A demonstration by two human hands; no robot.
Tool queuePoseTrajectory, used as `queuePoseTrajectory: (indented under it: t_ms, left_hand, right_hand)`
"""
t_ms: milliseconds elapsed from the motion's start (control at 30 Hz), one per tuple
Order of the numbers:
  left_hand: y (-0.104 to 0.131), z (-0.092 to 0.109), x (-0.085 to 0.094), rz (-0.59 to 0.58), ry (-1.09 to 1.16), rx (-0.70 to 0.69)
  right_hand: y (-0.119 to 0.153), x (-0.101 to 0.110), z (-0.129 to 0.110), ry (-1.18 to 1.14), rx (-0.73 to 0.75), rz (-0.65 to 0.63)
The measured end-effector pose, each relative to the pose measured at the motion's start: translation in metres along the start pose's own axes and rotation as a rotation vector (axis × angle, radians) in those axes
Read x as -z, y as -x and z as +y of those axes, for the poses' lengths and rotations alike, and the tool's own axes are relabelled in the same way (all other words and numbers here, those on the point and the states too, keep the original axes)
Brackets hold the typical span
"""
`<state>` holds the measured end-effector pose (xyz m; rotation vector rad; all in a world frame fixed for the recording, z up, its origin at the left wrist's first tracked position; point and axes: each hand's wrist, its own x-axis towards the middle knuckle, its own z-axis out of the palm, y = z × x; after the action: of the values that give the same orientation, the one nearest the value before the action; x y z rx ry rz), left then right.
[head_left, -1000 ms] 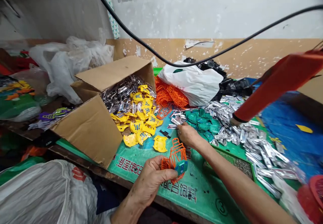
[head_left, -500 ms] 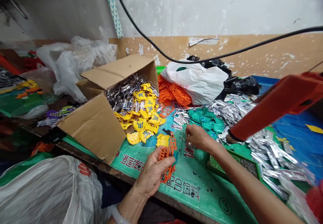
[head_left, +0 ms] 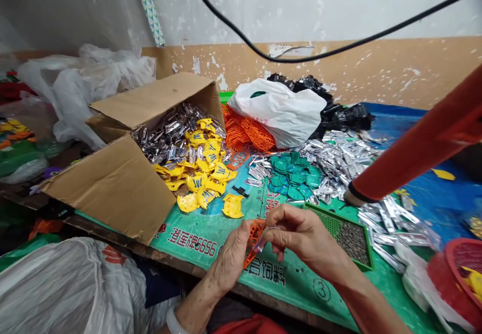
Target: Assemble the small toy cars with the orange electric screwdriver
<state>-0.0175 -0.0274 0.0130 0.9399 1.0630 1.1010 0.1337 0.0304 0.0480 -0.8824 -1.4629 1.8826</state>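
Note:
My left hand (head_left: 229,258) is closed around an orange openwork plastic piece (head_left: 256,233), gripping it between thumb and fingers. My right hand (head_left: 303,238) meets it from the right, thumb and forefinger pinched on a small shiny piece (head_left: 260,244) against the orange part; its exact shape is mostly covered by the fingers. Just beyond the hands lie a single yellow plastic shell (head_left: 233,206) and a small black part (head_left: 240,191). A pile of teal plastic parts (head_left: 291,176) sits farther back, beside small silvery strips (head_left: 257,171).
A tipped cardboard box (head_left: 116,193) spills silvery parts and yellow shells at left. A green tray (head_left: 335,228) of tiny dark pieces stands right of my right hand. A slanting red post (head_left: 414,143) and a red basket (head_left: 444,273) are at right; a black cable (head_left: 263,52) hangs above.
My right hand has come back from beside the teal pile to the orange piece in my left hand. The view has shifted a little to the right.

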Motion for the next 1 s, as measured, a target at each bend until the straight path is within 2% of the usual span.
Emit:
queuePoseTrajectory:
  t_ms: [200, 267, 367, 500, 667, 833, 1000]
  left_hand:
    - [0.001, -0.011, 0.003, -0.015, -0.673, -0.432]
    - [-0.002, -0.016, 0.005, -0.015, -0.819, -0.537]
    - [-0.005, -0.018, 0.006, -0.074, -0.922, -0.662]
    - [-0.004, -0.013, 0.004, -0.146, -1.014, -0.717]
    - [-0.003, -0.007, -0.001, -0.165, -1.148, -0.777]
    - [0.001, -0.002, -0.002, -0.182, -1.327, -0.875]
    - [0.004, -0.004, -0.001, -0.176, -1.377, -0.944]
  right_hand:
    - [0.015, 0.006, 0.014, 0.156, 0.256, 0.109]
    - [0.02, 0.009, 0.018, 0.272, 0.323, 0.149]
    - [0.026, 0.015, 0.022, 0.444, 0.437, 0.174]
    - [0.034, 0.019, 0.02, 0.753, 0.615, 0.135]
    - [0.044, 0.017, 0.015, 1.078, 0.611, 0.127]
    - [0.049, 0.024, 0.026, 0.995, 0.698, 0.108]
    - [0.054, 0.027, 0.035, 0.982, 0.706, 0.119]
